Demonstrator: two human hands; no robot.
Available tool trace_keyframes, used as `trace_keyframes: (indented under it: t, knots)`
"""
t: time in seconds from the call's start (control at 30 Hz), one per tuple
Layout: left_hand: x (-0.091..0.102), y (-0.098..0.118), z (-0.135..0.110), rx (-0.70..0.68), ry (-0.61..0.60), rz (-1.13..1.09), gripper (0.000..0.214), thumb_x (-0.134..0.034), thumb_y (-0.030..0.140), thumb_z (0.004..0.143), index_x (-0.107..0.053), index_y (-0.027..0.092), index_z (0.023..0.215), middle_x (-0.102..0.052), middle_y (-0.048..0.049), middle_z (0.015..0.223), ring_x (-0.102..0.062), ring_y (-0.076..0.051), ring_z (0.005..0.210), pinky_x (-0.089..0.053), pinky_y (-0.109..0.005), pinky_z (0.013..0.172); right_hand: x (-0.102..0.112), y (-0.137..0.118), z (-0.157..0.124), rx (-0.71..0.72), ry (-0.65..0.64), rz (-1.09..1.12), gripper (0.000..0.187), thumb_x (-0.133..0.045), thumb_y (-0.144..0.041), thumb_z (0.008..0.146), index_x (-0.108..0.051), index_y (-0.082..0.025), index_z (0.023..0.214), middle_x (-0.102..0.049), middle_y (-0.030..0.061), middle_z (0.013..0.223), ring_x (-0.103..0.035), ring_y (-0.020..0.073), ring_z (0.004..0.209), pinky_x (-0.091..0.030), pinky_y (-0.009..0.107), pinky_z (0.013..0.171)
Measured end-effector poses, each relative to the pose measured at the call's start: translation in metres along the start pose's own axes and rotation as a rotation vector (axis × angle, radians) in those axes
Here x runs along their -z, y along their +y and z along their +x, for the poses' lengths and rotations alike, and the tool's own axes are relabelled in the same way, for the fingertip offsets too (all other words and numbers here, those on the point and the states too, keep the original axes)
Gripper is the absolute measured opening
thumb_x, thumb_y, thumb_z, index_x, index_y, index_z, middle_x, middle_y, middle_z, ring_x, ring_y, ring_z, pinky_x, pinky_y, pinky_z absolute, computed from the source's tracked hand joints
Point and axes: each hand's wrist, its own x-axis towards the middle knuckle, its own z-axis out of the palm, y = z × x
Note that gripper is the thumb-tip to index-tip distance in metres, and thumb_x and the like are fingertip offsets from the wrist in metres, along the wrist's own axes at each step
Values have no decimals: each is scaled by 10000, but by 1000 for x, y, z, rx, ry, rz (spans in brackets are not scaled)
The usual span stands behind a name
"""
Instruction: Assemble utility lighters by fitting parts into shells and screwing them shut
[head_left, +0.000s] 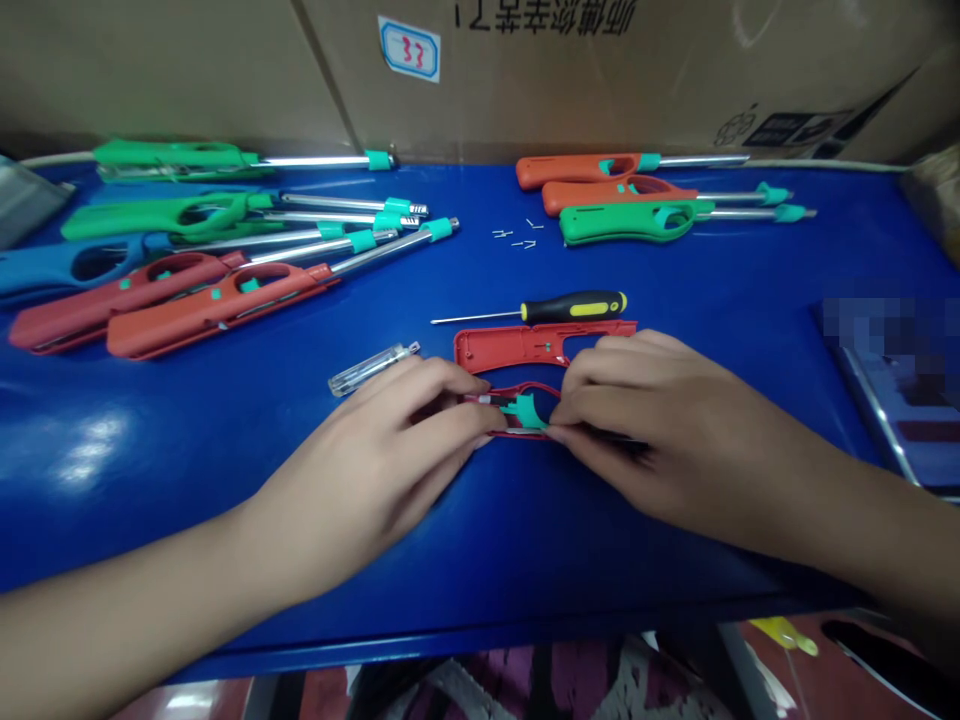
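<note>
A red lighter casing half (517, 434) lies between my hands on the blue table, with a teal trigger (531, 409) and dark inner parts seated in it. My left hand (390, 430) pinches its left end between thumb and fingers. At the right end, my right hand (652, 420) has its fingertips closed by the trigger; the fingers cover that end. Just beyond lies the other red casing half (502, 350), hollow side up, its right part behind my right hand. A clear lighter fuel tank (369, 371) rests beyond my left knuckles.
A black-and-yellow screwdriver (576, 307) lies behind the casing. Several tiny screws (517, 238) are scattered farther back. Long-necked lighters (225, 305) lie at left, others (615, 172) at back right. A cardboard box (225, 80) borders the rear; a dark flat device (900, 400) sits at right.
</note>
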Motion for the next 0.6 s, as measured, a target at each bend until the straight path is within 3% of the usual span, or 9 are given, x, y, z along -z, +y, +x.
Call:
trace_keyframes:
  t: [0.17,0.27,0.47,0.6]
  knots:
    - [3,2,2,6,44,-44,159,-622,192,997,-658,166,1150,-701,-41,1104,-645,-155,1001,-487,-284,931,1,2,2,-107,0,220,147,-604,-201,982,-705,-185,876,-667,6,892,-616,128,835,-446,271,749]
    - [3,2,2,12,72,-27,197,-650,242,988,-651,162,1168,-715,-34,1075,-648,-160,948,-483,-311,912,0,2,2,-114,31,216,136,-618,-204,976,-700,-180,870,-671,2,890,-624,124,848,-454,264,768]
    - [3,0,1,-24,-4,78,362,-608,221,1003,-607,251,1363,-679,-56,1126,-604,-217,984,-460,-390,880,-1,4,2,-186,64,188,23,-705,-208,899,-692,-198,883,-660,-13,872,-605,120,783,-448,260,698]
    - [1,0,1,-23,-32,124,422,-589,224,1011,-561,266,1430,-650,-68,1132,-583,-230,980,-454,-403,861,0,5,2,-103,100,137,120,-679,-284,932,-694,-197,1014,-662,15,928,-615,153,830,-472,282,712]
